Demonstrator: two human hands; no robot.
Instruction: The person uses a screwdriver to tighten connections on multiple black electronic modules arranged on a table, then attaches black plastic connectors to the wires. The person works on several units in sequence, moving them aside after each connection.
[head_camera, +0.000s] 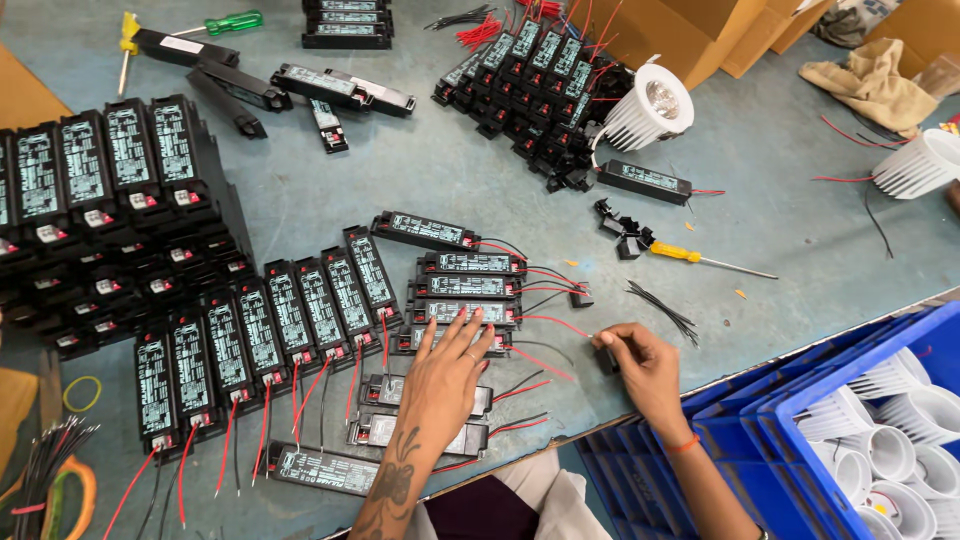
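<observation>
My left hand (443, 372) lies flat, fingers spread, on a black LED driver box (452, 340) at the bottom of a short stack of the same boxes (468, 288). My right hand (640, 362) pinches a small black connector at the end of that box's red wire (556, 323). More black driver boxes (425, 398) with red and black leads sit under and beside my left wrist. A slanted row of drivers (300, 315) lies to the left.
Stacked drivers (110, 215) fill the left of the grey table. Another pile (530, 85) with a white downlight housing (650, 105) sits at the back. A yellow screwdriver (700, 258), loose black clips (622, 228) and black ties (662, 310) lie right. A blue crate (850, 420) holds white housings.
</observation>
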